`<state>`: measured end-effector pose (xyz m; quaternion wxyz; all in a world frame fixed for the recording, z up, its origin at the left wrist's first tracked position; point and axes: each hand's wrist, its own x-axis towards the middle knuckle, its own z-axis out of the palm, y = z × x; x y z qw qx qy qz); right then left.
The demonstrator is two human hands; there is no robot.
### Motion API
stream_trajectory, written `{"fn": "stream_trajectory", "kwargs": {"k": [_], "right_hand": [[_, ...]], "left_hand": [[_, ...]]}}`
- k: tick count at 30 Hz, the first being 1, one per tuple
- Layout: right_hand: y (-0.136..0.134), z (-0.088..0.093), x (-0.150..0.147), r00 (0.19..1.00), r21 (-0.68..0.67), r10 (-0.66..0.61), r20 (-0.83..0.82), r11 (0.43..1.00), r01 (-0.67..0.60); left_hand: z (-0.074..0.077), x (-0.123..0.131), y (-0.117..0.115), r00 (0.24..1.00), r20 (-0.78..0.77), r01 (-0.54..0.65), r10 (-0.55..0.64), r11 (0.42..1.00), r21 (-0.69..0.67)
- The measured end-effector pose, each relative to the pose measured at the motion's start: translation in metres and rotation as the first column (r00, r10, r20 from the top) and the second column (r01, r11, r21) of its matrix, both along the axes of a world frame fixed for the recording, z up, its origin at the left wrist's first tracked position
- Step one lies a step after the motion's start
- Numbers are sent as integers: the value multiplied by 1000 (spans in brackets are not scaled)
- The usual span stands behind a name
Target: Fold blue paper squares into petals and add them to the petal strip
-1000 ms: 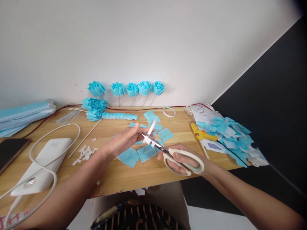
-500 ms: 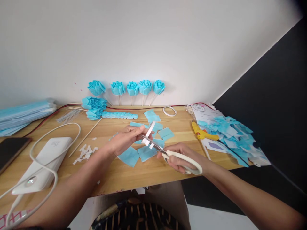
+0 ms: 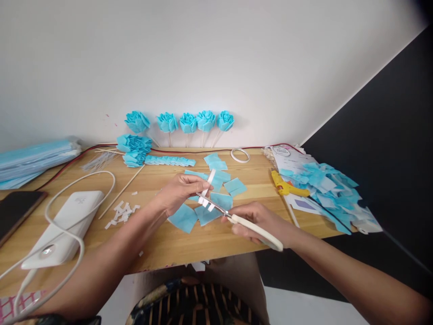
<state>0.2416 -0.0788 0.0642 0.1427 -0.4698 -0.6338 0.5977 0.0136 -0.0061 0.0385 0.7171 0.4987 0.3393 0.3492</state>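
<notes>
My left hand pinches a narrow white strip that looks like double-sided tape, raised above the wooden table. Cream-handled scissors sit in my right hand, its fingers around the handles. Their metal blades reach across the lower part of the strip, close to my left fingertips. Small white pieces hang at the blades. Several blue fabric squares lie on the table beneath both hands. To the left is a small pile of cut white bits.
Blue fabric roses on sticks lean against the wall. A white tape roll lies near the back. On the right are a yellow glue gun and heaped blue pieces. A cabled white power bank and phone lie left.
The scissor handles have turned and now show edge-on, looking closer together. My left fingers have shifted slightly along the strip, and less of it shows above them. The view has moved slightly.
</notes>
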Motion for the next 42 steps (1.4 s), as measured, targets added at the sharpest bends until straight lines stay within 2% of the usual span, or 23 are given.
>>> {"fn": "stream_trajectory", "kwargs": {"k": [2,5,7,9,12,15,17,18,20,22,24,25,27,30,33,38,42], "right_hand": [[-5,2,-5,998,65,42,43,997,-44],[-16,4,-15,972,201,166,166,959,-199],[-20,4,-18,965,265,148,217,943,-204],[-20,4,-12,978,275,21,209,958,-79],[-18,6,10,990,218,-115,76,971,97],[-21,10,38,961,151,-267,-75,949,275],[-27,11,57,883,107,-430,-190,885,454],[-31,10,65,823,63,-506,-257,841,537],[-38,7,81,696,-45,-604,-388,767,641],[-44,4,93,608,-113,-628,-485,735,669],[-49,1,103,578,-113,-613,-538,732,671],[-51,0,106,572,-103,-610,-548,728,678],[-54,-3,112,555,-105,-638,-534,701,705],[-57,-7,119,519,-185,-710,-476,658,730],[-60,-11,129,528,-256,-731,-433,661,705],[-60,-16,137,547,-275,-722,-424,678,682],[-49,-22,130,547,-265,-734,-402,665,698]], "left_hand": [[1,1,2,1000,0,-22,22,1000,3],[3,0,8,994,58,-89,88,996,23],[7,-1,12,989,79,-128,123,989,69],[12,-2,14,986,80,-157,147,979,129],[21,2,13,985,41,-172,167,950,259],[26,18,15,970,-141,-113,198,882,458],[26,36,21,929,-264,-51,260,796,603],[24,47,26,906,-305,-2,293,725,688],[18,72,39,851,-379,152,363,522,840],[11,98,55,748,-484,365,455,327,872],[3,122,73,629,-575,561,523,207,801],[-1,133,82,570,-606,632,554,175,755],[-9,152,100,543,-628,669,558,165,725],[-18,173,123,510,-648,691,566,179,700],[-26,184,137,483,-667,704,567,201,681],[-33,190,141,445,-699,707,560,259,658],[-25,184,137,482,-700,683,527,275,677]]}}
